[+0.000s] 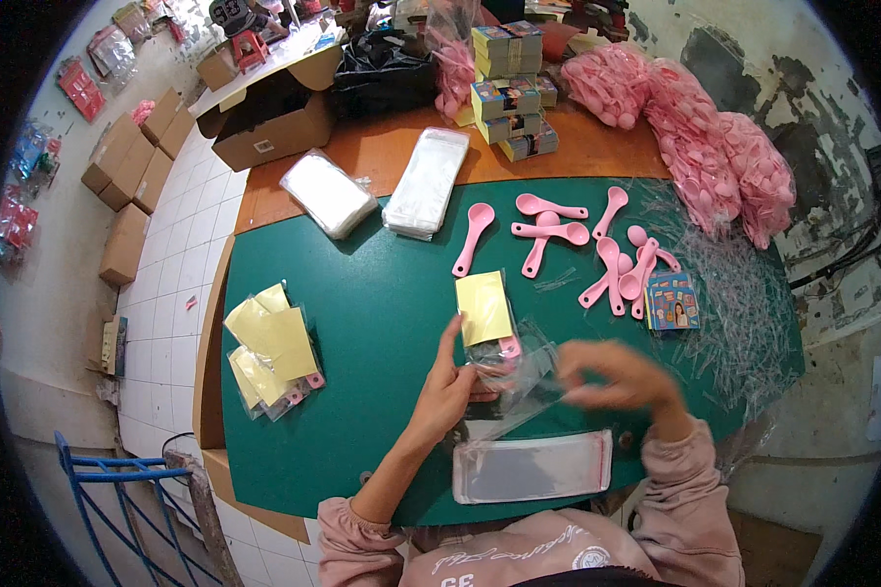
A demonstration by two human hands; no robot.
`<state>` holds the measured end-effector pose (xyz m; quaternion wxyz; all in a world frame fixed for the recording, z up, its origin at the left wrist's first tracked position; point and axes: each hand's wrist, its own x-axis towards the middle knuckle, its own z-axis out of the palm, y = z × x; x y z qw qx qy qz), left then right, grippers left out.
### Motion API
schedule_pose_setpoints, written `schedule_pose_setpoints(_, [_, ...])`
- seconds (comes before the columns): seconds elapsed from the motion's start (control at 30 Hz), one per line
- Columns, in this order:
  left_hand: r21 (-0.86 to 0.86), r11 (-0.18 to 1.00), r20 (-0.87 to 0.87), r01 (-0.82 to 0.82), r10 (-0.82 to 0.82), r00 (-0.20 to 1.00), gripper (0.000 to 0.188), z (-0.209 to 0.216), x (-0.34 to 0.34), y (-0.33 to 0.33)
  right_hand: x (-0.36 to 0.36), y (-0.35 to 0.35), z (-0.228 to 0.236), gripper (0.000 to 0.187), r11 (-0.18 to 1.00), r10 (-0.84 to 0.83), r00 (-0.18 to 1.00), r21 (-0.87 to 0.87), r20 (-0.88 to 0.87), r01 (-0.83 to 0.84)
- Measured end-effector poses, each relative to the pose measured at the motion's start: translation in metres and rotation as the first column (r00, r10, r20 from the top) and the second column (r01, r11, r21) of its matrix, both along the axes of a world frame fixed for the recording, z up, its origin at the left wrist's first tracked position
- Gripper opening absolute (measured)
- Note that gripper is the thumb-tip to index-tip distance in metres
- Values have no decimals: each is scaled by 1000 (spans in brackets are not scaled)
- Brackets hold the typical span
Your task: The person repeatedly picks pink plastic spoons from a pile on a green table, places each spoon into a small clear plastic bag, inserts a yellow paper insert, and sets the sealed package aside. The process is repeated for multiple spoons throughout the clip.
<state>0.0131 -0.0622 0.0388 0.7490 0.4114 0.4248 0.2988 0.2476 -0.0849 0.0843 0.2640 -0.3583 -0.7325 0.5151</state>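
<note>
My left hand (447, 389) is closed on the lower part of a clear plastic bag (529, 377). Inside the bag lie a yellow card (486, 308) and a pink measuring spoon, of which only the handle end (510, 346) shows. My right hand (612, 377), blurred by motion, is at the bag's loose right end with its fingers curled; what they pinch cannot be made out. Nearer to me lies a stack of clear bags (532, 468). Beyond my hands are several loose pink spoons (474, 240) and a small stack of printed cards (673, 301).
Packed bags with yellow cards (274, 342) lie at the left of the green table (382, 293). Thin clear strips (744, 323) litter its right side. At the back stand bag stacks (427, 183), bundled cards (507, 98), bulk spoon bags (690, 137) and a cardboard box (274, 132).
</note>
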Motion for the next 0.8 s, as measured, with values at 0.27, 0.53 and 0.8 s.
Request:
schedule_pose_setpoints(0.27, [-79,983,155,166,-152,976,29,-1,7,6,155,-10,-7,25,486,-869,366,705,332,516])
schedule_pose_setpoints(0.53, [-89,986,366,140,-98,925,23,-10,-6,5,-34,5,-45,31,897,-371,904,335,215,288])
schedule_pose_setpoints(0.8, [571,789,-441,228,60,896,21,3,-1,-2,-31,4,-52,14,913,-407,910,-13,-84,407])
